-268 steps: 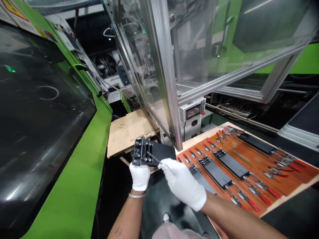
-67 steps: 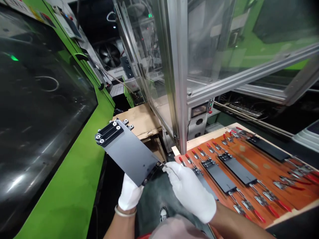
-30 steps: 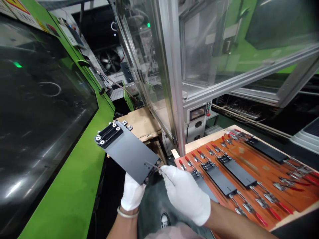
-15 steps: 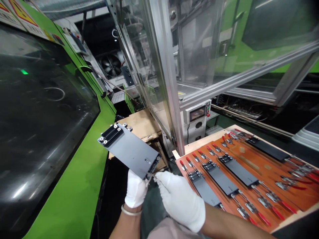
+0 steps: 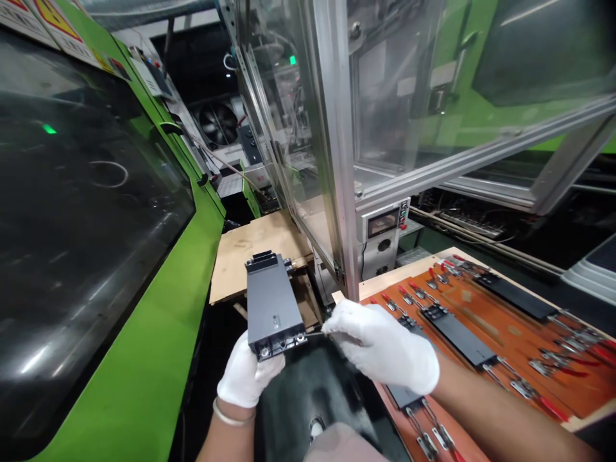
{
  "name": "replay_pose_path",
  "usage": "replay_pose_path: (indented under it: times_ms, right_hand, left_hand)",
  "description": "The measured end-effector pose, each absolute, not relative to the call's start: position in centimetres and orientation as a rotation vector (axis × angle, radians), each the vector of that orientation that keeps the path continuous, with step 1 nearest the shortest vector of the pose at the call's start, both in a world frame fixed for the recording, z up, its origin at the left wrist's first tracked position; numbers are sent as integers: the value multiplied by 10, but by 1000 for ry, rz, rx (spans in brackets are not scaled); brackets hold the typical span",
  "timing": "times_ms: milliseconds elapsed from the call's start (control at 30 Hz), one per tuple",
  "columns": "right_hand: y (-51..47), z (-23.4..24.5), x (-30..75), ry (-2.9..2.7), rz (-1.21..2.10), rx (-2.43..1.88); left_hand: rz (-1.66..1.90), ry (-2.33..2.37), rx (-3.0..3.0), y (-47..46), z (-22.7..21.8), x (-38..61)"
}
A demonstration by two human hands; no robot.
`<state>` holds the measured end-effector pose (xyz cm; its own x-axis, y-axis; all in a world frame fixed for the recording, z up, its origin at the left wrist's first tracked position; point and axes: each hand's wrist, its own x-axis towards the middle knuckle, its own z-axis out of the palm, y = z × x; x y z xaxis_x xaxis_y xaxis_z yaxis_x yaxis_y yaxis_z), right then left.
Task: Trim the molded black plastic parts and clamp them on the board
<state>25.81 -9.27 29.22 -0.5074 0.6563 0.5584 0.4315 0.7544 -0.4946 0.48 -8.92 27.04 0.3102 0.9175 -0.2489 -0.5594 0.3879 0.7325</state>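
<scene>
My left hand (image 5: pixel 246 374), in a white glove, is shut on a black rectangular plate assembly (image 5: pixel 269 301), holding it up by its near end, where silver screws show. My right hand (image 5: pixel 382 346), also white-gloved, pinches a thin metal tool (image 5: pixel 314 333). Its tip sits at the near end of the plate, close to the screws. To the right, an orange-brown fixture board (image 5: pixel 500 324) carries red-handled toggle clamps and similar black plates (image 5: pixel 459 337). My right forearm covers part of the board.
A green machine with a dark glass panel (image 5: pixel 86 224) fills the left side. An aluminium-framed clear guard (image 5: pixel 337 128) and a small control box (image 5: pixel 382 224) stand ahead. A plywood sheet (image 5: pixel 240 263) lies behind the plate. A dark glossy covering (image 5: pixel 312 398) lies below my hands.
The black plate has swung from a diagonal slant to nearly straight ahead, with its screw end toward me. My right hand has shifted right, and the view has turned slightly.
</scene>
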Motion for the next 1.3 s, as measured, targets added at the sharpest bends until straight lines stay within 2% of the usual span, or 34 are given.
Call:
replay_pose_path:
  times_ms: [100,233,333,767,1033,1200,1300]
  right_hand:
    - [-87,294,259,-2291,317,-742]
    - [-84,291,257,-2386,212,-743]
    - [-84,289,257,-2418,236,-765]
    - [-83,279,256,-2350,259,-825]
    - [-82,269,259,-2191,415,-756]
    - [-79,264,258,-2355,505,-877]
    - [-77,266,257,-2271,603,-810]
  left_hand:
    - [986,664,542,-91,271,9]
    - [1037,825,577,-93,272,14]
    - [1065,952,563,-93,274,18]
    - [1007,949,589,-90,276,23]
    - [939,836,519,-86,268,19]
    - [915,785,533,-86,259,21]
    - [890,788,554,-86,256,21]
